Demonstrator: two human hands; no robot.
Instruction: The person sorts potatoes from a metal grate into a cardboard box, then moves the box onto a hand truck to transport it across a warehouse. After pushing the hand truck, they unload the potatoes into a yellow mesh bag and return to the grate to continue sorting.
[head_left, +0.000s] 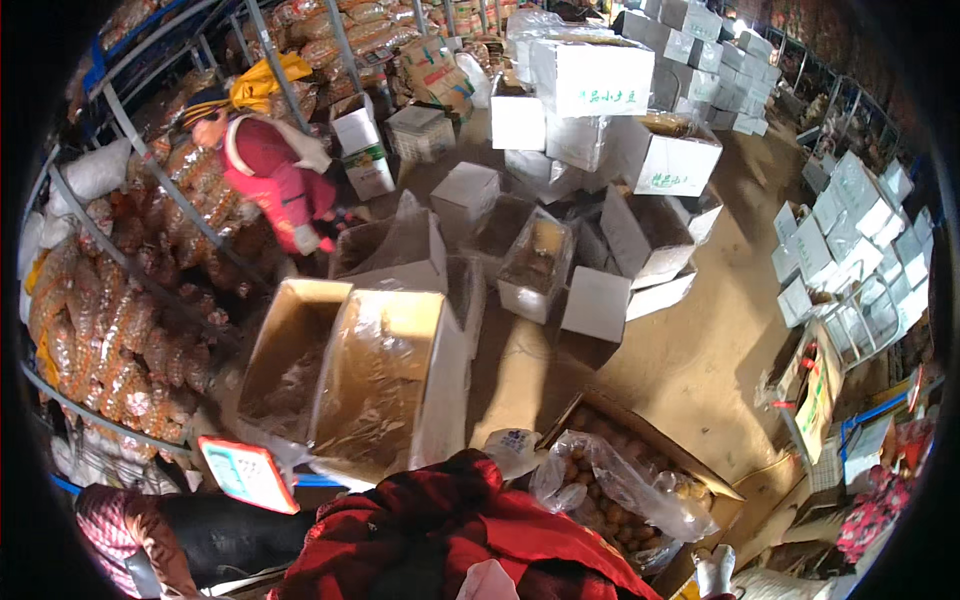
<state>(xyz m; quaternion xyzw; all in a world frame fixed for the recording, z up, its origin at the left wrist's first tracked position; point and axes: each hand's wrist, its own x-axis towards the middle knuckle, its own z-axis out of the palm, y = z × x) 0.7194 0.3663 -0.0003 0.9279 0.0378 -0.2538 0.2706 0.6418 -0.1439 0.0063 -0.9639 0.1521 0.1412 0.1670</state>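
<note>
Neither of my hands shows clearly. Red cloth and red-and-black sleeves (450, 502) fill the bottom middle. Just beyond them, a white thing with blue print (511, 451) lies beside an open cardboard box (675, 450); whether it is a glove cannot be told. Small round potatoes (615, 517) fill that box, partly covered by a clear plastic liner (619, 480). To the left stands an open white carton (442, 382) lined with clear plastic, against another open carton (277, 360). A white glove-like thing (715, 571) shows at the bottom right, its owner unclear.
A person in red (277, 176) bends by mesh sacks (97, 330) behind metal rails at left. Open and stacked white cartons (592, 75) stand ahead, more cartons (847, 217) at right. A scale-like device (247, 474) is at lower left, near another person's sleeve (142, 525).
</note>
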